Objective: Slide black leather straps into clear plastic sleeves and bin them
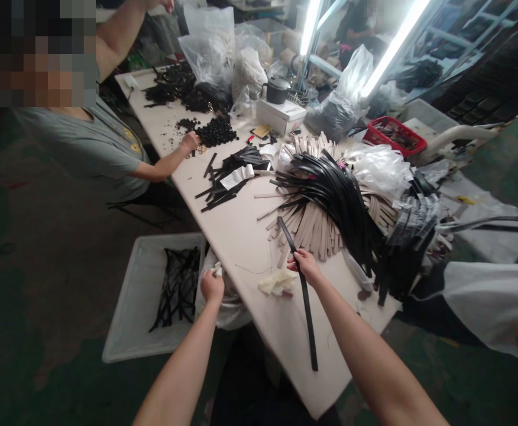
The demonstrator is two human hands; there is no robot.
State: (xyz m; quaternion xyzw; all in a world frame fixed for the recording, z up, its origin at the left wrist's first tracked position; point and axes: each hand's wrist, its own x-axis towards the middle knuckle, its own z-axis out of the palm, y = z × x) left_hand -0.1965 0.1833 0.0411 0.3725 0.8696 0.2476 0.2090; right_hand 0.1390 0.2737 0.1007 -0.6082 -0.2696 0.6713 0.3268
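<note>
My right hand (307, 265) pinches a long black strap (306, 302) near its upper part; the strap slants over the pale table (259, 307) toward its near corner. My left hand (212, 286) is closed at the table's left edge, above a whitish bag (232, 310). A small white scrap (217, 270) shows at its fingertips; its kind is unclear. Just left of my right hand, a crumpled yellowish cloth (277, 283) lies on the table. Beyond it spreads a large bundle of black straps (330, 189) over beige strips (316, 231).
Left of the table stands a white bin (126, 307) holding black strips (177, 290). A co-worker's hand (190, 142) is at a pile of small black pieces (217, 131). Another person's arm reaches in at right. Farther back are a red basket (396, 135) and a white box (281, 117).
</note>
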